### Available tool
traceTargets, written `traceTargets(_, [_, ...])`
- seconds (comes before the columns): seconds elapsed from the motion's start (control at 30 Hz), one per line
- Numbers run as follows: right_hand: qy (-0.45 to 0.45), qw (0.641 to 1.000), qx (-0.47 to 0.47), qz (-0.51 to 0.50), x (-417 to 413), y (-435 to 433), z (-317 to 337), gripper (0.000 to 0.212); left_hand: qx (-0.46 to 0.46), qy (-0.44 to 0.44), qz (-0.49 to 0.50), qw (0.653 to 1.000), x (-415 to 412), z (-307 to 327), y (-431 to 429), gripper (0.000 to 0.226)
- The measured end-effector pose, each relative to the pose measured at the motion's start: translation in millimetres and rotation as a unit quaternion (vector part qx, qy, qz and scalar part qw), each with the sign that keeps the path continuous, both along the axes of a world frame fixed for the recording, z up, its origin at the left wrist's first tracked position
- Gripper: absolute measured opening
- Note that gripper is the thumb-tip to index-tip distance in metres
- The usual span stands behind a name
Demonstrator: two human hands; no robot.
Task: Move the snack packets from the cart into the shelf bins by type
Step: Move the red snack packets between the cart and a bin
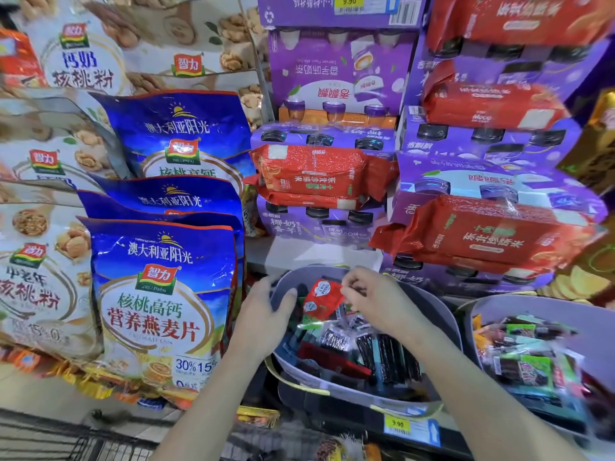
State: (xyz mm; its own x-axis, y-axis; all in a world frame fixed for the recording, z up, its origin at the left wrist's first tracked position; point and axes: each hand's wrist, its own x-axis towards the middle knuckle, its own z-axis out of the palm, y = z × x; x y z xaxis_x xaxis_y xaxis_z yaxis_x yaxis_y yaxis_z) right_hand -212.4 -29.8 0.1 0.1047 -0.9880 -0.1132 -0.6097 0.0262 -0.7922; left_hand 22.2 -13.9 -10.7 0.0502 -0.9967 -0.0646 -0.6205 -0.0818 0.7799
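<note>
Red pkt in R hand (over bin)
</note>
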Motion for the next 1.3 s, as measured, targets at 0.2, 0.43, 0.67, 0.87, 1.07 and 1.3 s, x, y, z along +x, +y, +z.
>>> traceTargets(0.2, [-0.266, 0.963, 0.048, -0.014, -2.2, -8.0, 37.7, 0.007, -0.107, 0.021, -0.073, 0.991, -0.2, 21.6, -0.5, 0.046])
traceTargets(0.43, [-0.393, 0.915, 0.090, -0.013, 10.2, -3.6, 32.6, 0.023, -0.070, 0.102, -0.060, 0.991, -4.0, 37.2, -3.5, 0.004])
traceTargets(0.67, [0.138, 0.954, 0.202, 0.171, 2.0, 10.7, -34.9, 0.029, 0.044, 0.317, 0.012, 0.947, 2.1, 31.0, 7.0, 0.014])
traceTargets(0.87, [0.266, 0.910, 0.229, 0.221, 18.4, 18.9, -64.2, 0.036, 0.051, 0.328, 0.033, 0.943, 1.5, 25.0, 7.3, 0.013])
traceTargets(1.07, [0.176, 0.954, 0.145, 0.194, -1.7, 12.7, -39.0, 0.012, 0.060, 0.342, 0.057, 0.936, 1.3, 26.0, 7.6, 0.010])
traceTargets(1.3, [-0.168, 0.977, 0.116, 0.059, -32.2, 16.5, 27.8, 0.008, 0.089, 0.358, 0.056, 0.928, -7.0, 33.3, 8.0, 0.015])
